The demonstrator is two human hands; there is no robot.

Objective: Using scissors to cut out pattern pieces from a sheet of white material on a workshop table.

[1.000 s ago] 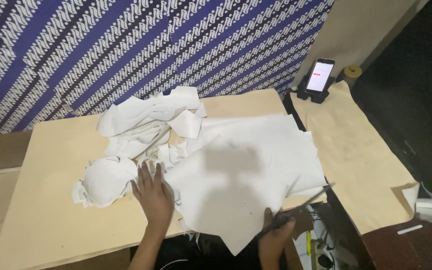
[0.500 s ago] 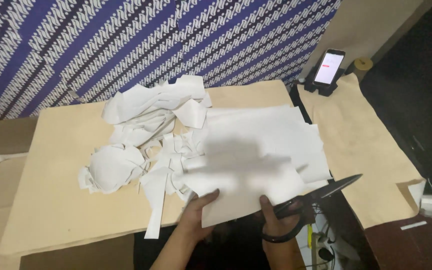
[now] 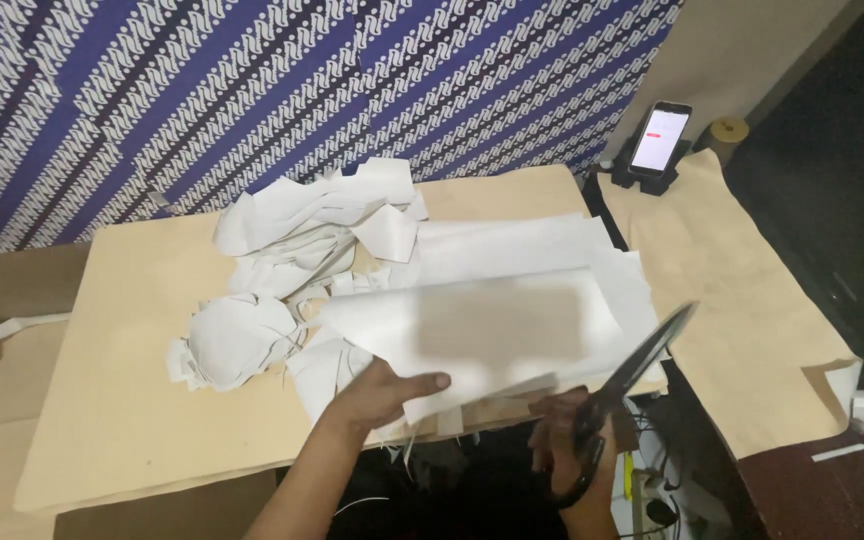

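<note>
View from the head camera, looking down over a tan worktable (image 3: pixel 122 440). The left hand (image 3: pixel 382 392) lay at the near edge of a large white sheet (image 3: pixel 492 330), thumb on top and fingers tucked beneath, so that the sheet's edge was pinched between them. The sheet rested on the near right part of the table, its near edge lifted slightly off the surface by that hand, and its middle appeared blurred. The right hand (image 3: pixel 564 440) was closed through the loops of a pair of black scissors (image 3: pixel 624 378), held below the table's front edge; the blades pointed up and to the right, ending beside the sheet's right edge (whether they were parted or pressed together could not be told, since they appeared as a single dark bar). Behind the sheet lay further flat white pieces (image 3: pixel 512 245), and to their left a loose heap of white offcuts (image 3: pixel 312 225) stretched toward the back of the table. Nearer the left hand sat a rounded, crumpled white bundle (image 3: pixel 237 338) with small scraps around it. A length of tan paper (image 3: pixel 742 300) covered the surface to the right. At its far end a phone (image 3: pixel 660 138) with a lit screen stood propped in a dark stand, with a small roll of tape (image 3: pixel 725 129) just beside it. A blue and white patterned cloth (image 3: pixel 252 90) hung across the wall behind.
</note>
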